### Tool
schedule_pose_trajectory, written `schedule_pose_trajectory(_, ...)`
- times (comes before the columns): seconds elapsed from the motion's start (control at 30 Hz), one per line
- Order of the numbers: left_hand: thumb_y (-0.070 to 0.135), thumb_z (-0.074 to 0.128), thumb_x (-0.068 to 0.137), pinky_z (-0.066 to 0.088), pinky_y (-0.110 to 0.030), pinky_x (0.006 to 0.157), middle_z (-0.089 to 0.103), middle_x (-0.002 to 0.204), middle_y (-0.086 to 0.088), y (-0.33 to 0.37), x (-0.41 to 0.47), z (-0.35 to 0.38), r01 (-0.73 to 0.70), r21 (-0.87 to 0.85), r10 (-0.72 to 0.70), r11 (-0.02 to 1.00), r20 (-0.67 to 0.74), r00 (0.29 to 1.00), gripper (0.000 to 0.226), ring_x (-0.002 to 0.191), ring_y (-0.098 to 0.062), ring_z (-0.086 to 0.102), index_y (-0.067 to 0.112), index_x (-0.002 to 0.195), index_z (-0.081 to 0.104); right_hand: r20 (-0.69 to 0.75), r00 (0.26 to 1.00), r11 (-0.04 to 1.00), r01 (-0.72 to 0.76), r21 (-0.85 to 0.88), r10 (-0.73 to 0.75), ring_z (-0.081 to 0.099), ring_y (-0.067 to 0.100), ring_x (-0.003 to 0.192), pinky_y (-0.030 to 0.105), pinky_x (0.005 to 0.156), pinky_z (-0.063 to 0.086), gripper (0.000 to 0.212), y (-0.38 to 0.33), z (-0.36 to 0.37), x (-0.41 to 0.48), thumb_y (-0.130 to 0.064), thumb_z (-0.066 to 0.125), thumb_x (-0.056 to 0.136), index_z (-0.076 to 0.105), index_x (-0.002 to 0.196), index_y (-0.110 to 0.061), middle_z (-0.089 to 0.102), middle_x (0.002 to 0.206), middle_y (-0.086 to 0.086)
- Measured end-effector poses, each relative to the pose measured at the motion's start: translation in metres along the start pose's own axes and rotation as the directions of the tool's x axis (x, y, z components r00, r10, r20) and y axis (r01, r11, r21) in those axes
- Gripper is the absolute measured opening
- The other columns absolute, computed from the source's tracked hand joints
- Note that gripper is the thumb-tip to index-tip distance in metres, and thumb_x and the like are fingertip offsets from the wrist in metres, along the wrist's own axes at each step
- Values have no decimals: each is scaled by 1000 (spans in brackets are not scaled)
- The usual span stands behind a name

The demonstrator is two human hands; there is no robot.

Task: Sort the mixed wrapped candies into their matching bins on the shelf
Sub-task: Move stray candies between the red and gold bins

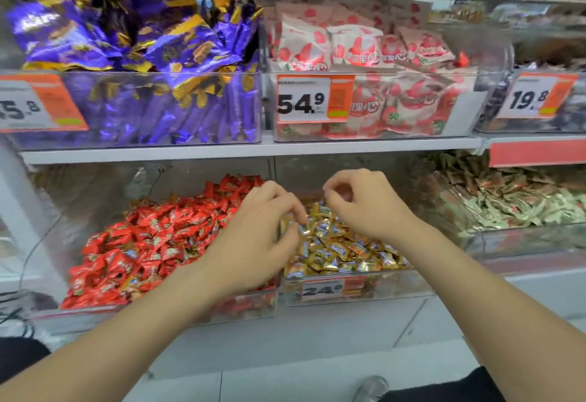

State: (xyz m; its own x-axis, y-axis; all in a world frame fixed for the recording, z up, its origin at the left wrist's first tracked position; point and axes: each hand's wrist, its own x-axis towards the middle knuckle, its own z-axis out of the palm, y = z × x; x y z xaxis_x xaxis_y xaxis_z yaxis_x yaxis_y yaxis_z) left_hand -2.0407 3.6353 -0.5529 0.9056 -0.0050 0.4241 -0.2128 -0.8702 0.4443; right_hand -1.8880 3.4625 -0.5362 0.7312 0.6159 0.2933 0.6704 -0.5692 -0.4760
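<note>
candy feel: the gold candies (336, 249) are looking small, light and crinkly. The foil wrap is probably slippery over a hard core, and they are likely not fragile. This is a judgement only.
grip point: pinching one piece across its body, or by a twisted wrapper end, is looking safest. Scooping is risking dragging neighbours along.
strays: a few gold-looking pieces are seeming to sit among the red candies (152, 243); they are too blurred to confirm.
left hand: the left hand (263, 237) is reaching over the wall between the red bin (241, 306) and the gold bin (390, 284). Its fingers are curling down, with the tips touching the gold pile at its left edge. Whether it is pinching a piece, cannot tell.
right hand: the right hand (367, 208) is hanging above the back of the gold pile, apparently not touching it. Its fingers are curling in toward the thumb. Whether anything is sitting in that pinch, cannot tell.
spacing: the hands are sitting near each other, not touching, both over the gold bin.
location: the gold bin is sitting on the lower shelf with a price tag (322, 289) on its front. The red bin is lying just beside it on the left, and a bin of green-and-silver candies (507, 205) on the right.
</note>
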Motion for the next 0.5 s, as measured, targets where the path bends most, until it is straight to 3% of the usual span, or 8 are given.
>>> schedule_pose_trajectory(0.1, 33, 57, 92, 46, -31, 72, 58, 79, 14, -34, -33, -37, 112, 99, -114, 989, 16, 993, 10, 77, -2, 56, 29, 85, 63, 1, 986, 984, 167, 56, -167, 66, -1, 81, 21, 81, 50, 19, -53, 15, -9, -21, 64, 93, 79, 103, -27, 73, 84, -15)
schedule_pose_trajectory(0.17, 28, 64, 94, 41, -26, 62, 59, 62, 16, -60, -52, -58, 222, 154, -237, 963, 88, 967, 15, 62, 2, 56, 24, 79, 65, 56, 936, 937, 343, 69, -347, 66, 3, 83, 18, 82, 49, 22, -84, 29, -16, -15, 65, 90, 78, 102, -28, 74, 90, -13)
schedule_pose_trajectory(0.23, 21, 70, 91, 38, -14, 58, 62, 59, 18, -80, -67, -76, 295, 207, -334, 933, 182, 925, 12, 60, 4, 58, 22, 79, 71, 227, 844, 872, 487, 57, -486, 66, 5, 88, 20, 87, 49, 21, -105, 50, -17, -14, 68, 91, 77, 104, -28, 75, 97, -11)
schedule_pose_trajectory(0.3, 14, 77, 86, 42, -9, 60, 70, 68, 13, -94, -77, -89, 322, 213, -373, 922, 274, 887, 9, 66, 5, 63, 23, 84, 75, 407, 751, 825, 565, 12, -520, 68, 13, 95, 33, 90, 54, 16, -114, 77, -11, -22, 74, 92, 75, 106, -27, 76, 101, -9)
schedule_pose_trajectory(0.4, 27, 85, 86, 45, -10, 63, 74, 77, 11, -108, -85, -98, 342, 177, -385, 923, 389, 837, 9, 70, 4, 65, 25, 91, 78, 519, 696, 815, 580, 2, -497, 69, 16, 96, 39, 85, 56, 21, -124, 109, -3, -31, 83, 87, 74, 106, -27, 76, 98, -7)
schedule_pose_trajectory(0.5, 41, 83, 86, 52, -22, 74, 75, 81, 15, -120, -90, -100, 309, 258, -396, 915, 447, 802, 15, 77, 1, 67, 29, 93, 80, 534, 702, 878, 431, 207, -470, 73, 3, 81, 28, 81, 58, 17, -141, 125, 9, -21, 89, 83, 82, 99, -21, 80, 87, -6)
